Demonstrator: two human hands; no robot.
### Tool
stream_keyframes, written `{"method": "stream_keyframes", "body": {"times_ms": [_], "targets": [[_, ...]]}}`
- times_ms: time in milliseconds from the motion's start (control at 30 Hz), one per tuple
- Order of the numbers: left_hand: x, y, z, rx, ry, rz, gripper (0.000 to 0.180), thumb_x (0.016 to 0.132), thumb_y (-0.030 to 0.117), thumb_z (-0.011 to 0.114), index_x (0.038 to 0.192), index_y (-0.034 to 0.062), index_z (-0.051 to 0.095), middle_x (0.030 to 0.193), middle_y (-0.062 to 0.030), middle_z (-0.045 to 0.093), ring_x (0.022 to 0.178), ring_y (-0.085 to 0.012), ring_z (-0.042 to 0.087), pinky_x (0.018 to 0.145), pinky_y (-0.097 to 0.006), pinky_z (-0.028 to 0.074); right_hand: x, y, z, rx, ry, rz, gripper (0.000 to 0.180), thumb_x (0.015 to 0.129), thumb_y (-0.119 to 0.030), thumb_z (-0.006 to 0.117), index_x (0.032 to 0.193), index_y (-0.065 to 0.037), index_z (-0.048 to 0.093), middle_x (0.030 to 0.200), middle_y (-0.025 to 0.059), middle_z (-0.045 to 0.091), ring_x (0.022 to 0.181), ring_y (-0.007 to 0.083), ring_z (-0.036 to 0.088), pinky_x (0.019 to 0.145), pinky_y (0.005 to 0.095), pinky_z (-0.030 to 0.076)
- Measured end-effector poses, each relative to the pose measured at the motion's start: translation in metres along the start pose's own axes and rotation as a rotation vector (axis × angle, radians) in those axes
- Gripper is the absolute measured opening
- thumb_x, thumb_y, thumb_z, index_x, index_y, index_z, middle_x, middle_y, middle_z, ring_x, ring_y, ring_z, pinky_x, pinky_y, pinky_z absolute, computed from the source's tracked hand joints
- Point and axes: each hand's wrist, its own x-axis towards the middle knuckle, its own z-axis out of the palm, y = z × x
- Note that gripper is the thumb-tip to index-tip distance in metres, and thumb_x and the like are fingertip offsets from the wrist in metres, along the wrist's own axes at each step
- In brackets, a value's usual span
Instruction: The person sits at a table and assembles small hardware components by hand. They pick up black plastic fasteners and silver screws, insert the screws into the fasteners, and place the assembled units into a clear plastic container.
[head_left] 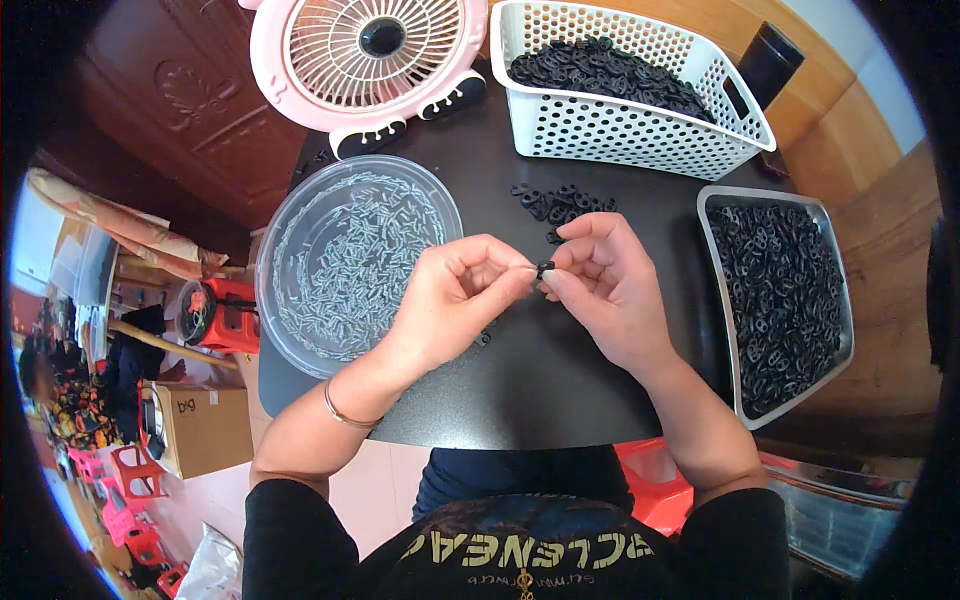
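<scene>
My left hand [455,295] and my right hand [612,285] meet over the middle of the dark table. Between their fingertips is a small black plastic piece [545,268]. My right thumb and fingers grip it. The left thumb and index finger are pinched together against its left side, and whatever lies between them is hidden. Just beyond the hands is a loose pile of black plastic pieces [562,203]. Left of my left hand stands a clear round tub [268,290] with many small silvery metal pieces [365,265], thin and short like springs or pins.
A white perforated basket [640,140] of black parts stands at the back right, with a black canister [770,65] behind it. On the right is a metal tray [735,385] full of black two-holed pieces. A pink fan [380,75] stands at the back left. The table [480,410] ends near my body.
</scene>
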Motion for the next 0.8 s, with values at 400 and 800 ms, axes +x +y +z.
{"method": "stream_keyframes", "body": {"times_ms": [400,800], "targets": [[0.0007,0.0027,0.0046,0.035,0.085,0.104,0.007,0.083,0.006,0.06,0.084,-0.0012,0.059,0.075,-0.0018,0.06,0.066,-0.0039,0.054,0.058,-0.018,0.044,-0.0003,-0.0018,-0.001,0.089,-0.008,0.025,0.033,0.08,0.003,0.057,0.108,-0.001,0.039,0.085,0.0062,0.055,0.077,0.01,0.058,0.071,0.0224,0.049],[0.002,0.0018,0.0001,0.051,-0.007,-0.007,0.016,0.088,0.015,0.055,0.085,-0.0005,0.058,0.072,-0.0016,0.059,0.068,-0.005,0.054,0.062,-0.019,0.044,0.0001,0.0009,-0.0008,0.033,0.024,0.035,0.032,0.079,0.002,0.058,0.106,-0.001,0.042,0.083,0.006,0.056,0.075,0.0096,0.058,0.068,0.0217,0.049]]}}
